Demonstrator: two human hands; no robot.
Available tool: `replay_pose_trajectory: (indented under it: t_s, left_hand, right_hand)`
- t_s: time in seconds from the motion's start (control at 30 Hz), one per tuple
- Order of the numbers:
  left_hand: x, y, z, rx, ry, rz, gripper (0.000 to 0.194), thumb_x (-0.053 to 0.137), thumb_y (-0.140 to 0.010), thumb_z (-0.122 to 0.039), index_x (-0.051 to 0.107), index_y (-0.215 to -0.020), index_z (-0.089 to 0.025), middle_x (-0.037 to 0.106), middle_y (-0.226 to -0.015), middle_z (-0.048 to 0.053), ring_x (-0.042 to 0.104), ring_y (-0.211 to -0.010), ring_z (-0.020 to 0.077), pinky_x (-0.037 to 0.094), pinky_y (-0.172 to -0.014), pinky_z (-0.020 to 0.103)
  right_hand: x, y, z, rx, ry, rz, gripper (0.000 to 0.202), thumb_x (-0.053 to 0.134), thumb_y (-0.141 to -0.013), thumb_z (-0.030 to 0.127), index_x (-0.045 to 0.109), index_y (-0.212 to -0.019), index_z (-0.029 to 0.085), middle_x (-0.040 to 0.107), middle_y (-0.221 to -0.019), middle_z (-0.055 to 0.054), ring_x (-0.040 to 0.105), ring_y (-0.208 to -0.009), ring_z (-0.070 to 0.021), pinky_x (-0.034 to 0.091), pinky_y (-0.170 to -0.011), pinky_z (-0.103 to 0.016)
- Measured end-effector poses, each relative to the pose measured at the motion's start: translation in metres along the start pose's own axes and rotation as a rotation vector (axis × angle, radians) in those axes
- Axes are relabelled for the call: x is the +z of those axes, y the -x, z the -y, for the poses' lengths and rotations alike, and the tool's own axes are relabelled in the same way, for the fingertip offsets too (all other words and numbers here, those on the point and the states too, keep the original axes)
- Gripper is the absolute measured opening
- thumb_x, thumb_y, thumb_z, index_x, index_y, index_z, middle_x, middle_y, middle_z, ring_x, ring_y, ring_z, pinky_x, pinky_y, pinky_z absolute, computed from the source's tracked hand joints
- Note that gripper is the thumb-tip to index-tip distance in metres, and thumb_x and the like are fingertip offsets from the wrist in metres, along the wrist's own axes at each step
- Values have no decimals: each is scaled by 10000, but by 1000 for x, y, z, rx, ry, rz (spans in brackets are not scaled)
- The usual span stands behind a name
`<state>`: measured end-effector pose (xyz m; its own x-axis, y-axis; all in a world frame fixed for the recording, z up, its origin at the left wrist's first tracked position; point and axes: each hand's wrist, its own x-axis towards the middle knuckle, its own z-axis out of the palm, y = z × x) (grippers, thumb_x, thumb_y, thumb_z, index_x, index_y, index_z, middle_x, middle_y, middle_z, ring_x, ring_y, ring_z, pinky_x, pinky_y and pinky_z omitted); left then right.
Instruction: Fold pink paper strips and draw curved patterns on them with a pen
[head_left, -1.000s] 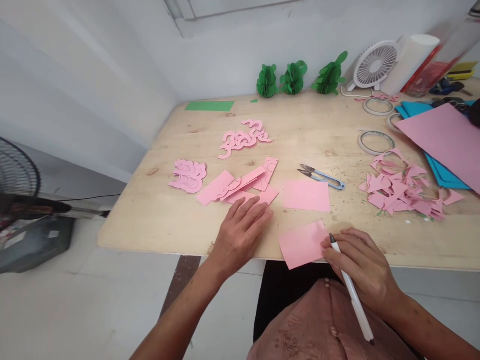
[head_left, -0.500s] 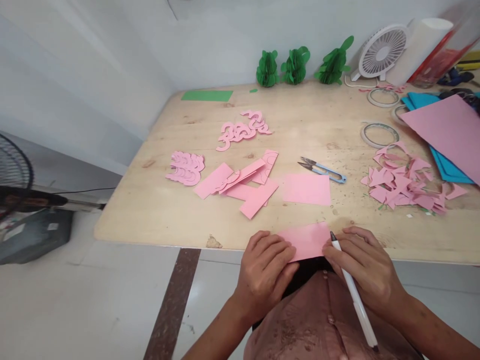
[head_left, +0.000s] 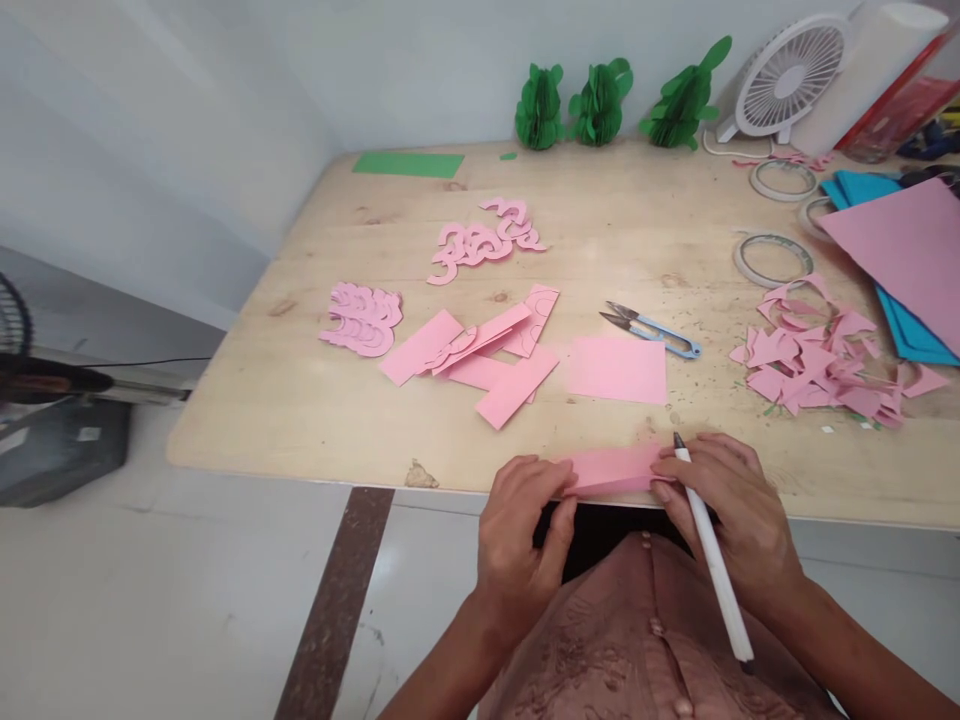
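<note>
so there's a pale wooden table (head_left: 255,390) against a light wall (head_left: 435,70), with three green paper figures (head_left: 540,110) and a little white fan (head_left: 791,80) along the back. the piece of pink paper (head_left: 611,468) is right at the front edge, between the person's two hands. left hand (head_left: 529,520) is loosely curled, thumb and fingertips pinching one short end. right hand (head_left: 724,510) is half closed, fingers on the other end, with a white marker (head_left: 712,560) tucked across it too. near side of the paper looks bent up, hard to tell if it's properly creased

as for handling, it's probably super light and a bit stiff like craft paper, but it'd bend or crease easily and might skate on the wood. best grip is likely both short ends, soft fingertips, no squeezing the middle. another pink sheet (head_left: 619,370) lies flat just beyond, near the snips (head_left: 652,330)
</note>
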<state>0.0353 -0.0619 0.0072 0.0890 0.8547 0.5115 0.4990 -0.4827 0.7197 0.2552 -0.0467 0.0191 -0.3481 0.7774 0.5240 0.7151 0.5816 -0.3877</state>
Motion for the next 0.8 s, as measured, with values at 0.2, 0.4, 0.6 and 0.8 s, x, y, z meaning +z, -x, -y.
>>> replay_pose_trajectory:
  t_s: [0.2, 0.4, 0.6, 0.8]
  left_hand:
    - [10, 20, -9, 217, -356, -93, 370, 556, -837, -39, 636, -1169, -178, 613, -1305, 122, 371, -1393, 311, 295, -1127, 577]
    - [24, 33, -3, 328, -424, 108, 354, 569, -861, -155, 656, -1204, -153, 665, -1266, 93, 281, -1455, 299, 25, -1194, 594]
    - [29, 38, -1, 261, -486, 156, 414, 597, -867, -245, 615, -1274, -174, 602, -1353, 116, 275, -1458, 315, 27, -1185, 602]
    - [34, 45, -2, 210, -506, 159, 434, 569, -888, -245, 584, -1316, -176, 570, -1384, 133, 278, -1458, 303, 27, -1181, 611]
  right_hand:
    - [3, -1, 0, 9, -3, -3, 178, 636, -834, 83, 614, -976, 188, 686, -831, -43, 637, -770, -184, 469, -889, -418]
    - [5, -4, 1, 31, 21, -8, 182, 628, -839, 94, 622, -987, 199, 682, -808, -37, 627, -791, -197, 478, -843, -403]
    - [4, -2, 1, 42, 18, -4, 233, 638, -841, 106, 614, -1058, 189, 692, -841, -56, 644, -827, -222, 480, -852, -424]
    - [3, 0, 0, 70, 22, -16, 250, 644, -845, 124, 606, -1077, 210, 695, -832, -49, 658, -845, -240, 492, -835, -425]
